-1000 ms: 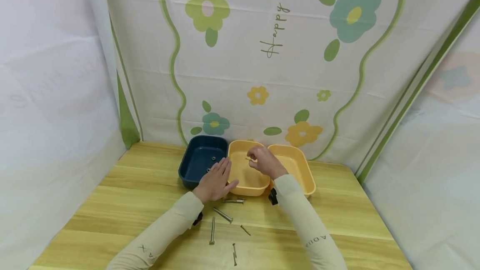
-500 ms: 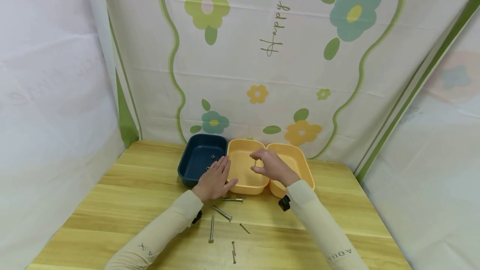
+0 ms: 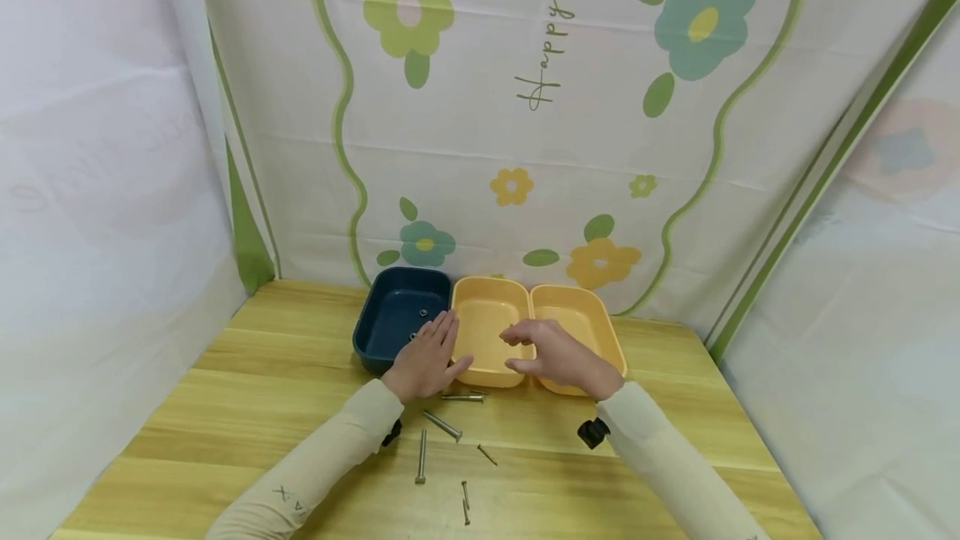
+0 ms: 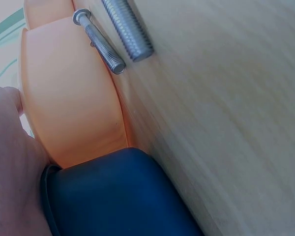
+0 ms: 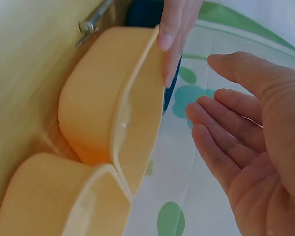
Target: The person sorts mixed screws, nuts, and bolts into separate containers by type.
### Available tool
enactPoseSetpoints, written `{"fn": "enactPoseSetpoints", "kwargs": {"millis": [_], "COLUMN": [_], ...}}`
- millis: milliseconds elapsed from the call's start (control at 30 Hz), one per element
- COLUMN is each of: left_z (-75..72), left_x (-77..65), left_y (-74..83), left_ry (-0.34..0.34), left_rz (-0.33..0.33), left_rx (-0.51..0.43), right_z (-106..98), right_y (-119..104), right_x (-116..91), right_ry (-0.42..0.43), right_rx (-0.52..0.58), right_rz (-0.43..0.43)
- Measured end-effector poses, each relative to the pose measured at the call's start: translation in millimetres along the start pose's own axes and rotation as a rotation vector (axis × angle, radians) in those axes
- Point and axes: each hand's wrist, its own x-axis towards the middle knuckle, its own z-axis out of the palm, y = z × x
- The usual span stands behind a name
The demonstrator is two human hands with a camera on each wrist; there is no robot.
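My left hand (image 3: 426,358) lies with straight fingers across the adjoining rims of the dark blue box (image 3: 367,340) and the middle yellow box (image 3: 480,373). Over the right part of that yellow box hovers my right hand (image 3: 558,354), thumb and fingers apart. In the right wrist view the right hand (image 5: 255,128) has nothing between its fingertips. Two small nuts sit in the blue box, one nut (image 3: 423,312) beyond the left fingers. Just past the right fingertips a tiny dark speck shows in the middle box.
A second yellow box (image 3: 611,357) stands on the right, against the middle one. On the wooden table (image 3: 637,482) before the boxes lie large bolts (image 3: 442,425), a bolt (image 3: 422,457) and smaller screws (image 3: 487,454). A printed cloth (image 3: 465,123) hangs behind.
The right hand held a small brass-coloured screw a second ago; its fingers have parted and let it go over the middle box. It has drawn back slightly rightward. The left hand stays put.
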Motion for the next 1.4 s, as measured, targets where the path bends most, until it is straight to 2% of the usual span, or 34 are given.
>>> {"fn": "enactPoseSetpoints", "kwargs": {"millis": [300, 600, 900, 1200, 1400], "left_z": [-5.9, -4.9, 0.2, -3.2, -4.7], "left_x": [-2.1, -1.8, -1.6, -3.7, -3.7], "left_y": [4.0, 3.3, 0.9, 4.1, 4.4], "left_ry": [-0.028, -0.043, -0.005, -0.008, -0.002], "left_rz": [-0.019, -0.034, -0.014, -0.005, -0.017], "left_rx": [0.025, 0.006, -0.010, 0.018, 0.034], "right_z": [16, 43, 64, 80, 85], "right_y": [-14, -15, -12, -9, -9], "right_x": [-13, -14, -9, -3, 0], "right_ry": [-0.133, -0.191, -0.246, -0.272, -0.280], "right_rx": [0.116, 0.045, 0.058, 0.042, 0.009], "right_rz": [-0.006, -0.064, 0.006, 0.058, 0.058]}}
